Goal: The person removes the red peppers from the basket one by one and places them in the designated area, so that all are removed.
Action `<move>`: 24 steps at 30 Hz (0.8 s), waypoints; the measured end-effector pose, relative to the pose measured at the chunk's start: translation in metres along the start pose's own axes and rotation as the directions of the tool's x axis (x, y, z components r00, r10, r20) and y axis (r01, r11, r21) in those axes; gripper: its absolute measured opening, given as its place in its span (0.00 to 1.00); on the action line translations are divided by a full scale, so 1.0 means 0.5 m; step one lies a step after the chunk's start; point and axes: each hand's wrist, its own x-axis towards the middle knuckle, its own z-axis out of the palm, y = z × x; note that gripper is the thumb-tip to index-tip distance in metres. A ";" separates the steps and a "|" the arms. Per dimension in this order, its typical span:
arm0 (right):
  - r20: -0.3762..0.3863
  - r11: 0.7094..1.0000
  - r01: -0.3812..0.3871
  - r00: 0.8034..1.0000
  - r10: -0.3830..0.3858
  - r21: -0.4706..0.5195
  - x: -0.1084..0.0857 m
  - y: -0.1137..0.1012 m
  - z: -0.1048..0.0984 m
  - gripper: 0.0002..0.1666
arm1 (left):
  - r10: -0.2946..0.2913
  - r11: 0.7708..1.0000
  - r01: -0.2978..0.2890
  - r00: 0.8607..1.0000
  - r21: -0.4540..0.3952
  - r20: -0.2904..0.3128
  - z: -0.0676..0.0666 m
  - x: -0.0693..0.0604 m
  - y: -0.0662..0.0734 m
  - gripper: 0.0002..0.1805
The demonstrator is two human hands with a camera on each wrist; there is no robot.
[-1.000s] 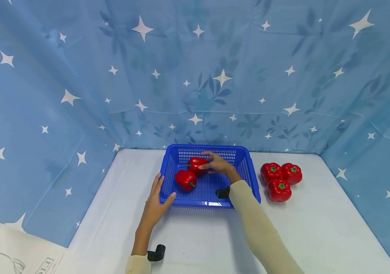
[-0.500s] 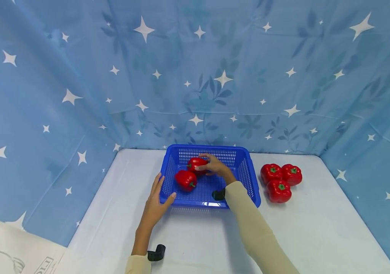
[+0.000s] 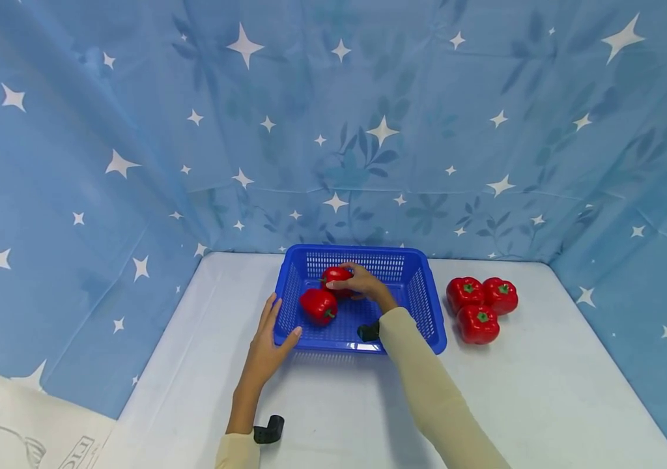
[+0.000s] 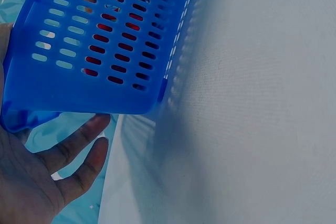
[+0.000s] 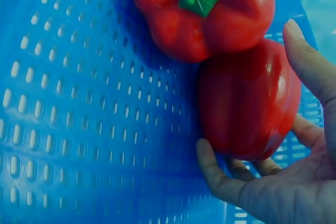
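“Blue plastic, that basket (image 3: 339,346). What does the head view give you?”

“A red pepper (image 3: 336,273) inside it, left of the middle and towards the back, with the right hand (image 3: 365,283) clasped round it. A second pepper (image 3: 318,306) lies just in front. The left hand (image 3: 266,352) has its thumb and fingers apart at the basket's near left corner. Three more peppers (image 3: 479,324) sit on the worktop (image 3: 544,384), off to the right.”

“Any writing?”

“Only printed lettering (image 3: 78,454) on the pale cloth (image 3: 23,410) at the lower left, slanted and cut off; I can't read the whole word. I see no brand or label on the peppers or the basket.”

“And the left wrist view?”

“The basket's slotted wall, with two fingers of that hand stretched out by its edge. I'd judge the plastic light and a little springy, best steadied by the rim.”

“The right wrist view, then?”

“The red pepper on its side, fingers curved round it from below, thumb at the opposite side. The shine suggests a slippery skin; perhaps it's a light, firm model, though I can't be sure.”

“Where would you hold it?”

“Across the fat middle, on the sides away from the second pepper, which sits close against it.”
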 end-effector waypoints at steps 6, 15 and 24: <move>-0.026 0.999 -0.011 1.000 0.010 -0.031 0.006 0.002 0.005 0.50 | -0.001 1.000 0.001 1.000 -0.006 -0.009 0.002 0.001 0.000 0.46; -0.045 0.999 -0.012 0.999 0.010 -0.042 0.011 0.011 0.007 0.48 | 0.001 1.000 -0.001 1.000 -0.009 0.000 0.002 0.000 -0.002 0.46; -0.031 1.000 -0.026 0.999 0.026 -0.001 0.004 0.001 0.001 0.47 | 0.012 1.000 -0.012 1.000 -0.006 -0.007 0.001 0.000 -0.003 0.46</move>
